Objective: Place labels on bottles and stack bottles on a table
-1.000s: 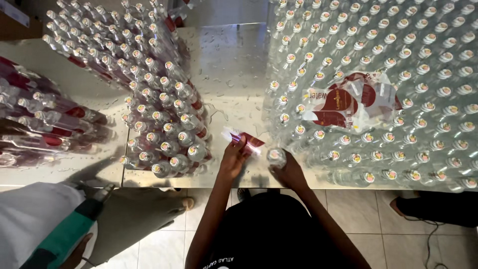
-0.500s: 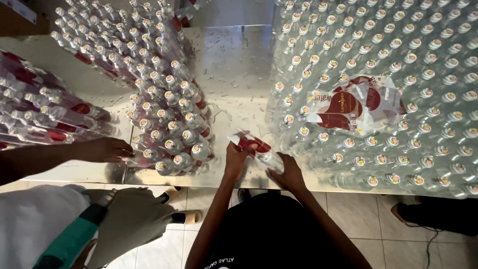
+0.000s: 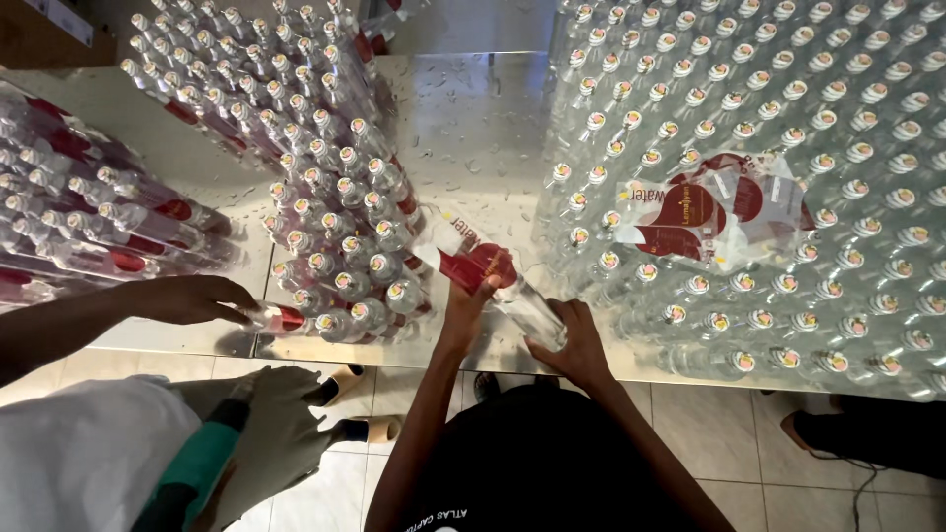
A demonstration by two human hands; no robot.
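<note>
A clear plastic bottle (image 3: 493, 276) with a red and white label lies tilted over the shiny metal table (image 3: 473, 138). My left hand (image 3: 469, 296) presses on the red label near the bottle's middle. The bottle's lower end is gripped by my right hand (image 3: 570, 337). Both hands are near the table's front edge, between two groups of bottles.
A dense block of labelled capped bottles (image 3: 325, 197) stands to the left, a larger block of clear bottles (image 3: 788, 177) to the right with a loose stack of labels (image 3: 705, 212) on top. Another person's hand (image 3: 192, 298) holds a bottle (image 3: 271, 317) at the left edge.
The bottle has been tipped from near upright to lying slanted, its label now wrapped on. Another person's arm has reached in from the left and grasped a bottle.
</note>
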